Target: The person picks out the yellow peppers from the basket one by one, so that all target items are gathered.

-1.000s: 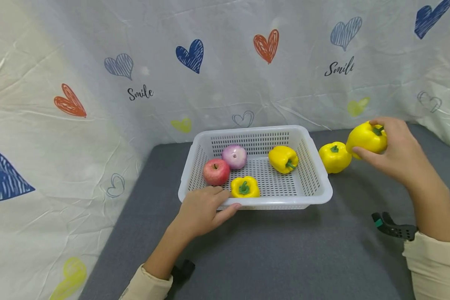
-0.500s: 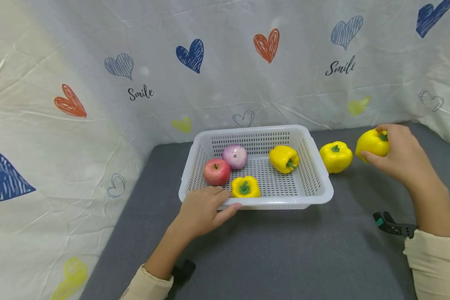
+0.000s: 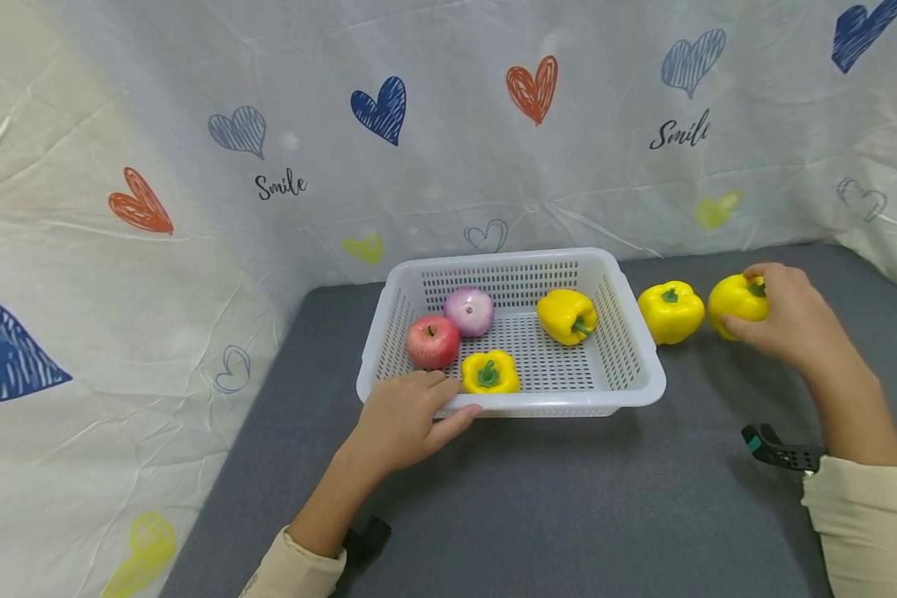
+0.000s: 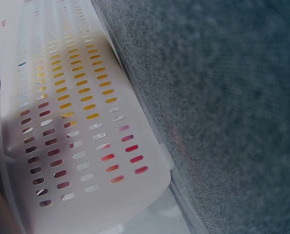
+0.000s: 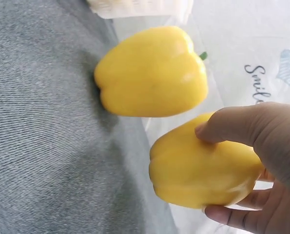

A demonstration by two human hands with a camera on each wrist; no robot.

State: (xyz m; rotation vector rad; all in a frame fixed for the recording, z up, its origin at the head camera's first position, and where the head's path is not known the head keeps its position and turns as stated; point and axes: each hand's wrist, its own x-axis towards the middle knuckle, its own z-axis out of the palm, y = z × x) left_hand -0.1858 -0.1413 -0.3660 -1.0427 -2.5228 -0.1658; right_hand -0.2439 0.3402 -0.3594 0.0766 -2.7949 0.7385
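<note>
My right hand [image 3: 796, 320] grips a yellow bell pepper [image 3: 736, 306], thumb on one side and fingers on the other, at the table's right. Whether the pepper touches the table I cannot tell. A second yellow pepper [image 5: 152, 73] stands beside it, next to the basket's right wall. Over the front rim of the white plastic basket [image 3: 561, 400] my left hand [image 3: 404, 419] holds on, fingers inside and thumb outside. In the basket lie a red apple [image 3: 433, 341], a peeled purple onion [image 3: 469, 311], a front yellow pepper [image 3: 490, 373] and a yellow pepper [image 3: 566, 316] at right.
A grey cloth covers the table [image 3: 538, 507]. Behind and to the left hangs a white sheet [image 3: 433, 183] printed with hearts and "Smile". The slotted basket wall [image 4: 71, 122] fills much of the left wrist view.
My right hand has moved the yellow pepper slightly right and then down toward the table, away from the pepper beside the basket. My left hand stays on the rim.
</note>
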